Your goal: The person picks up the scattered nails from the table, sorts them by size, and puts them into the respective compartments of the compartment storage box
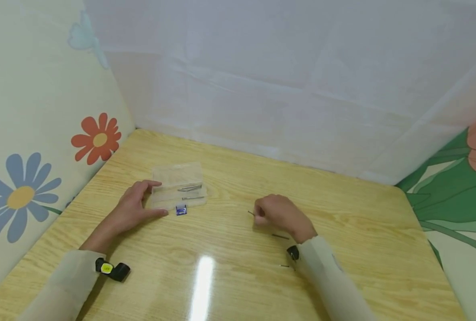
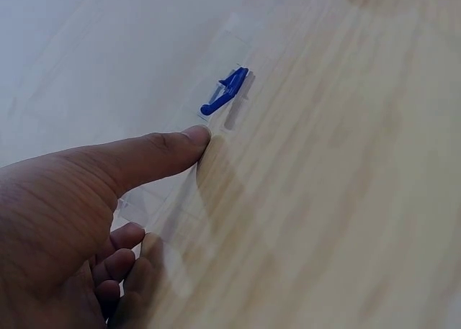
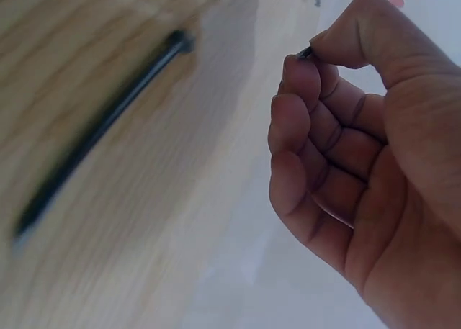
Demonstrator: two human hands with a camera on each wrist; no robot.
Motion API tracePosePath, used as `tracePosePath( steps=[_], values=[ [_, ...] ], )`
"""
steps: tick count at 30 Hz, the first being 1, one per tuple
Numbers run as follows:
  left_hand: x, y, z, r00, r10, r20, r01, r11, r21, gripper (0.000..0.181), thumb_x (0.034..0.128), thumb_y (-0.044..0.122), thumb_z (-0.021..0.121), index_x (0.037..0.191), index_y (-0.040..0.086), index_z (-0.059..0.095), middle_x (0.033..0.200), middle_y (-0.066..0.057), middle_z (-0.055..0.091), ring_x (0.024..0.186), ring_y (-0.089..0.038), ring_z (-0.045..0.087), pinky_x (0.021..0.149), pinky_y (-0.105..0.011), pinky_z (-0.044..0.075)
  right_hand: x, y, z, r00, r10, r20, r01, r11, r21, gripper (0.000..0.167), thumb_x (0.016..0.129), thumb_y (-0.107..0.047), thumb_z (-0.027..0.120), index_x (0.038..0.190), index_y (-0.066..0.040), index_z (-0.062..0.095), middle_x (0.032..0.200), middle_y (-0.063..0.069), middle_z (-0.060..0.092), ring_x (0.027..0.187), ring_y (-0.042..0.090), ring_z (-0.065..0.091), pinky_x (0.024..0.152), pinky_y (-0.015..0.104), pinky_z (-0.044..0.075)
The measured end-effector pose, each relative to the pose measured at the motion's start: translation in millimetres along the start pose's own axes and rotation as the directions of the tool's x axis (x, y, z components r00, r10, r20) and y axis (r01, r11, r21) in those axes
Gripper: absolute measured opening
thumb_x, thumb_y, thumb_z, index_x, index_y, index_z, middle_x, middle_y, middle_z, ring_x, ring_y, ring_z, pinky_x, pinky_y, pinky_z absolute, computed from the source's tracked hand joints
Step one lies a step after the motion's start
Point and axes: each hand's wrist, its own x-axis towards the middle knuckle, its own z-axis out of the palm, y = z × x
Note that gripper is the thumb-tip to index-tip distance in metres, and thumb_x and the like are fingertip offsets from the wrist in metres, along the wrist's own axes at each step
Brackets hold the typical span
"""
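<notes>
On the left of the table lies a clear plastic box (image 1: 178, 171), its lid folded back and several metal nails (image 1: 192, 198) inside. A blue clasp (image 2: 229, 91) is at its front edge. My left hand (image 1: 135, 205) is at the box's left end, its fingers at the rear and its straight thumb by the front edge. Right of the box, my right hand (image 1: 280, 214) pinches a thin nail (image 3: 305, 53) between thumb and forefinger, just above the table. Most of that nail is hidden by the fingers in the right wrist view.
A dark nail (image 3: 94, 134) lies on the wooden table (image 1: 238, 276) beneath my right wrist. Nearer to me is another short nail (image 1: 284, 266). A white cloth (image 1: 262, 89) hangs behind the table, with flower-printed panels (image 1: 21, 111) at the sides.
</notes>
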Motion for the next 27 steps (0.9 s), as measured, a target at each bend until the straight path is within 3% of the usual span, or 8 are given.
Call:
tracePosePath(
  steps=[7,14,27],
  values=[
    [1.6,-0.7,0.7,1.000,0.009,0.002,-0.009,1.000,-0.001,0.086,0.0813,0.039,0.089,0.146,0.003,0.046,0.123,-0.017,0.045,0.110,-0.037,0.041,0.091,-0.055,0.034,23.3,-12,0,0.999,-0.027,0.019,0.027,1.000,-0.008,0.021,0.097,-0.013,0.068,0.078,-0.018,0.060,0.069,-0.008,0.051,0.060,0.006,0.041,0.059,0.027,0.038],
    [0.5,-0.2,-0.5,1.000,0.007,-0.004,-0.006,1.000,0.002,0.085,0.0812,0.037,0.090,0.145,0.003,0.046,0.122,-0.017,0.046,0.110,-0.037,0.041,0.092,-0.056,0.034,51.9,-27,2,0.996,-0.084,0.031,0.084,0.996,-0.002,0.021,0.089,-0.004,0.062,0.074,-0.017,0.055,0.066,-0.008,0.043,0.059,0.007,0.035,0.059,0.026,0.033],
    [0.5,1.6,2.6,1.000,0.007,0.002,-0.007,1.000,-0.003,0.085,0.0812,0.037,0.090,0.146,0.003,0.046,0.121,-0.017,0.046,0.107,-0.035,0.041,0.089,-0.052,0.035,92.0,-53,0,0.989,-0.119,0.082,0.122,0.992,-0.026,0.016,0.089,-0.005,0.063,0.081,-0.019,0.062,0.073,-0.007,0.057,0.062,0.006,0.046,0.064,0.025,0.041]
  ],
)
